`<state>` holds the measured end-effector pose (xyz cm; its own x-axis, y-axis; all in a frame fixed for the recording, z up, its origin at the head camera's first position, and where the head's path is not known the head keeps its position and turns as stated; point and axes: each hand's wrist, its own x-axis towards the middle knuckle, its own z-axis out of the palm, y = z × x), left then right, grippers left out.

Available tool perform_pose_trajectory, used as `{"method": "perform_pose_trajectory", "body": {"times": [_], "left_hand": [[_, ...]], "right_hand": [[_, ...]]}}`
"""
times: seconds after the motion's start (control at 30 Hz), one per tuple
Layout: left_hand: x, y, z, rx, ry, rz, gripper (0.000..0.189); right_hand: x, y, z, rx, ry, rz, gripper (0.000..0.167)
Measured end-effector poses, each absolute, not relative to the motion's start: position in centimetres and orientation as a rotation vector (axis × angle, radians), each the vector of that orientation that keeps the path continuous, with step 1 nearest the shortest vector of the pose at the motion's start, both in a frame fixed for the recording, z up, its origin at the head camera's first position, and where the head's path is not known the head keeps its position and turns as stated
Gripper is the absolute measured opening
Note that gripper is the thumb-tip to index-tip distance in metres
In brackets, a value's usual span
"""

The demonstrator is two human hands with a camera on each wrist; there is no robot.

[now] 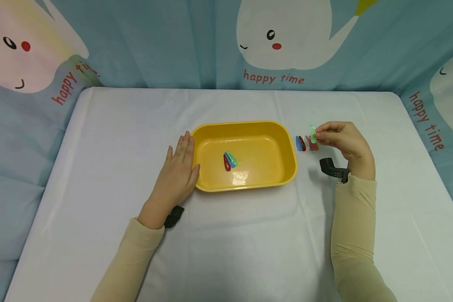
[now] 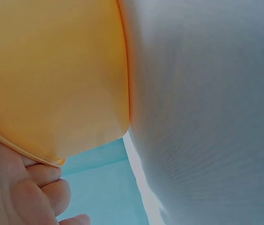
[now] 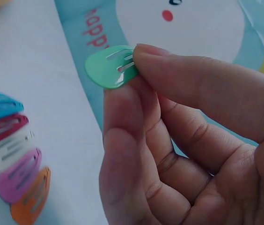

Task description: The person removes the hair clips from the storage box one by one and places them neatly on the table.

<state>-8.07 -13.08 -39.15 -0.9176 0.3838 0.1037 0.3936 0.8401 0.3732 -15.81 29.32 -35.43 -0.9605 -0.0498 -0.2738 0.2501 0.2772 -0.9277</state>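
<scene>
My right hand (image 1: 346, 141) pinches a green snap hair clip (image 3: 108, 70) between thumb and fingertip, lifted over the table right of the yellow tray (image 1: 266, 157). Below and left of that hand lies a row of several clips: blue (image 3: 0, 108), dark red (image 3: 3, 131), white (image 3: 5, 151), purple (image 3: 17, 177) and orange (image 3: 31, 199). Inside the tray, left of its middle, a red clip (image 1: 227, 163), a blue one and a green one (image 1: 232, 157) lie fanned together. My left hand (image 1: 175, 179) rests with straight fingers along the tray's left rim, thumb by its near corner.
A white cloth (image 1: 230, 243) covers the table. Blue curtains (image 1: 166, 46) with whale prints hang behind and at both sides. A black wrist mount (image 1: 332, 168) juts out beside the right wrist, another (image 1: 174, 217) beside the left.
</scene>
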Motion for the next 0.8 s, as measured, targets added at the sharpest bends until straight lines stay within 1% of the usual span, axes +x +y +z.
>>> {"method": "perform_pose_trajectory", "body": {"times": [0.13,0.37,0.8], "left_hand": [[-8.1,-13.0,-39.1,-0.631,-2.991,-0.612,0.064],[-8.1,-13.0,-39.1,-0.636,-2.986,-0.624,0.064],[-8.1,-13.0,-39.2,-0.641,-2.963,-0.636,0.063]], "right_hand": [[-15.7,30.2,-35.8,0.225,2.305,-1.742,0.015],[-15.7,31.5,-36.6,0.322,2.312,-1.692,0.021],[-16.0,32.6,-38.5,0.367,2.37,-1.618,0.021]]}}
